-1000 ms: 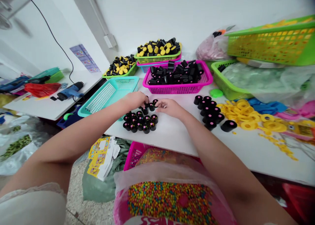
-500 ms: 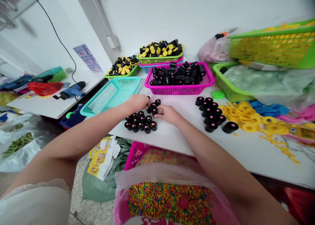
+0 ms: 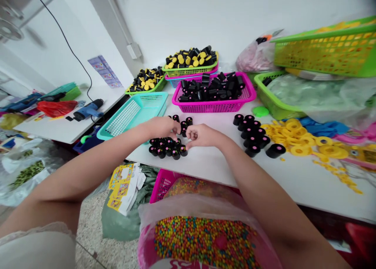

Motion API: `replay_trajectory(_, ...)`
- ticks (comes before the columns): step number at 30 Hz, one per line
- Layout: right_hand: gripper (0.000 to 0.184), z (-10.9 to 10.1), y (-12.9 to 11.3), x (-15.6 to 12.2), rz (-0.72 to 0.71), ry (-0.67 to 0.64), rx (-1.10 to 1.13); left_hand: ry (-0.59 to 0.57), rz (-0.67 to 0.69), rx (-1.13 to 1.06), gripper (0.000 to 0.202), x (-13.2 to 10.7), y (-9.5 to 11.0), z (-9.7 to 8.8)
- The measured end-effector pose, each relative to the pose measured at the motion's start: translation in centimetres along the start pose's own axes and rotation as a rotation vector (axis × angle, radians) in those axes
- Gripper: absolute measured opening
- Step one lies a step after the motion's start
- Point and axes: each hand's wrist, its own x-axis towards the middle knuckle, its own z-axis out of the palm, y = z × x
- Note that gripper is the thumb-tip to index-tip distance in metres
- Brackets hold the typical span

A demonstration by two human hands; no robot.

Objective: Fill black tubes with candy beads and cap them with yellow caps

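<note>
A tight cluster of small black cylinders (image 3: 166,148) stands upright near the front of the white table; pink and other coloured spots show in their tops. My left hand (image 3: 164,127) reaches over the back of this cluster with fingers bent down and closed, and what they hold is hidden. On the cluster's right side, my right hand (image 3: 202,135) has its fingers curled in and its thumb pointing down beside the front right black cylinder (image 3: 183,150). Whatever it pinches is too small to make out. Between and behind the hands stand several more black cylinders (image 3: 184,128).
An open bag of coloured beads (image 3: 202,237) lies below the table edge. Behind are a turquoise basket (image 3: 111,128), a magenta basket (image 3: 211,106) of black cylinders and a green basket (image 3: 190,71) of yellow-capped ones. Further cylinders (image 3: 252,133) and yellow rings (image 3: 293,139) are at right.
Both hands have shifted slightly toward the front of the cluster. My right hand has left the back cylinders for the front right one. The back cylinders between the hands show more clearly.
</note>
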Motion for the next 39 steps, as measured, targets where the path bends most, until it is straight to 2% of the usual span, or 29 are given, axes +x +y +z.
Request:
replay_trajectory(5,0.043,1.1,-0.7,-0.4,0.096,-0.133,-0.198,-0.024,-0.004,0.021,0.023,0.1,0.7,0.9)
replay_trajectory(9,0.028,2.3,-0.5,-0.1,0.106,-0.081,-0.356,0.016,-0.039,0.001,0.036,0.4,1.1,1.1)
replay_trajectory(14,0.023,2.3,-0.3,0.5,0.189,-0.003,-0.458,0.069,-0.11,0.048,0.032,0.7,1.4,0.9)
replay_trajectory(18,0.03,1.4,-0.4,0.5,0.224,-0.024,-0.496,0.062,-0.122,0.029,0.029,0.6,0.4,0.3)
replay_trajectory(22,0.039,1.1,-1.3,-0.1,0.17,-0.1,-0.425,0.085,-0.103,-0.062,0.032,0.2,-1.6,-0.5)
replay_trajectory(25,0.04,2.0,-2.2,-0.4,0.116,-0.122,-0.337,-0.02,-0.141,-0.026,0.031,-0.1,-2.8,-0.5)
replay_trajectory(28,0.046,3.1,-2.7,-0.5,0.104,-0.153,-0.374,-0.124,-0.181,0.001,0.036,-0.3,-3.0,0.1)
replay_trajectory(34,0.039,3.1,-3.0,-0.5,0.102,0.063,-0.4,-0.118,-0.174,0.014,0.043,-0.6,-2.1,1.1)
replay_trajectory(39,0.033,3.0,-2.5,-0.5,0.032,0.091,-0.554,-0.123,-0.117,0.039,0.05,-0.5,-1.5,1.3)
